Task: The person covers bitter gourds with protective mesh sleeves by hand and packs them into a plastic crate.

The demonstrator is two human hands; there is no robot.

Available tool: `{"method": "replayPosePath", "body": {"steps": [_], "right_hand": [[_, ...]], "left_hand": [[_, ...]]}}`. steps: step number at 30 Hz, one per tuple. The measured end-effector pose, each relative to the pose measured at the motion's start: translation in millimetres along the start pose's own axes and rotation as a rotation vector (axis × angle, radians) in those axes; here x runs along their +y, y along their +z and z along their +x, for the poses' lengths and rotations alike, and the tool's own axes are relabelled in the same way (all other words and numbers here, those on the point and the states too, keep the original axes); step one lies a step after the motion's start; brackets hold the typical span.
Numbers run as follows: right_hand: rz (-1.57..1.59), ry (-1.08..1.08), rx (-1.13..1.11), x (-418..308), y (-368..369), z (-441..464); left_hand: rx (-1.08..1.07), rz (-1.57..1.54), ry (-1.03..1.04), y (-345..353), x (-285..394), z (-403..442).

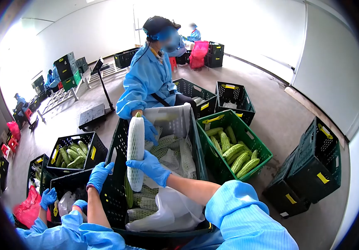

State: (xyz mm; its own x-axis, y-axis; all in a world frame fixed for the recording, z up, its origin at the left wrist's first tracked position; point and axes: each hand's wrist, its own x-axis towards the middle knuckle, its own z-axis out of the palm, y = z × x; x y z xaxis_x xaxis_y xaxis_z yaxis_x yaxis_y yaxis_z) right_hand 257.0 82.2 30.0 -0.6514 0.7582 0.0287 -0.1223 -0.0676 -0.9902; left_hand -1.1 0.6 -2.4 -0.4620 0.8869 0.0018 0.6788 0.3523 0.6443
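In my right hand [150, 166], gloved in blue, is a long gourd [135, 156] sleeved in white foam netting. It stands nearly upright above a large dark crate [202, 166], its green stem end showing at the top. My left hand [99, 176], also gloved, is at the crate's left rim, thumb and fingers apart, with nothing visible in it. Inside the crate lie several netted gourds [148, 203], a bare green one along the left wall, and a translucent plastic liner [169, 210]. Across the crate, a co-worker's gloved hand [149, 130] is close behind the netted gourd.
A green crate [264, 160] of ridged green gourds stands at right, stacked dark crates [312, 166] beyond it. Left are a black crate [100, 152] of gourds, another person's gloved hands [48, 198] and a pink bag [30, 208]. A platform scale [92, 116] stands behind.
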Motion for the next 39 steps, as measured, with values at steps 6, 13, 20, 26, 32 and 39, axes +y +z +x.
{"method": "replayPosePath", "body": {"steps": [6,13,20,26,32,39], "right_hand": [[0.043,-0.036,0.004,4.6,0.0,3.2],[0.056,-0.06,-0.006,-1.2,-1.3,0.5],[0.068,-0.115,0.036,-4.0,2.7,0.8],[0.171,-0.316,0.075,-44.2,-6.0,-9.7],[0.553,-0.5,0.101,-107.7,-37.5,-54.6],[0.382,-0.519,0.435,-116.1,-184.7,-103.7]], "left_hand": [[0.159,0.147,0.121,2.7,0.3,-3.1],[0.213,0.42,0.025,3.8,29.4,-18.7],[0.214,0.54,-0.075,6.2,40.8,-24.4],[0.27,0.692,-0.021,12.0,35.6,-17.1],[0.142,0.693,-0.099,4.9,50.6,-27.6],[0.244,0.732,-0.008,12.5,21.6,-13.1]]}}
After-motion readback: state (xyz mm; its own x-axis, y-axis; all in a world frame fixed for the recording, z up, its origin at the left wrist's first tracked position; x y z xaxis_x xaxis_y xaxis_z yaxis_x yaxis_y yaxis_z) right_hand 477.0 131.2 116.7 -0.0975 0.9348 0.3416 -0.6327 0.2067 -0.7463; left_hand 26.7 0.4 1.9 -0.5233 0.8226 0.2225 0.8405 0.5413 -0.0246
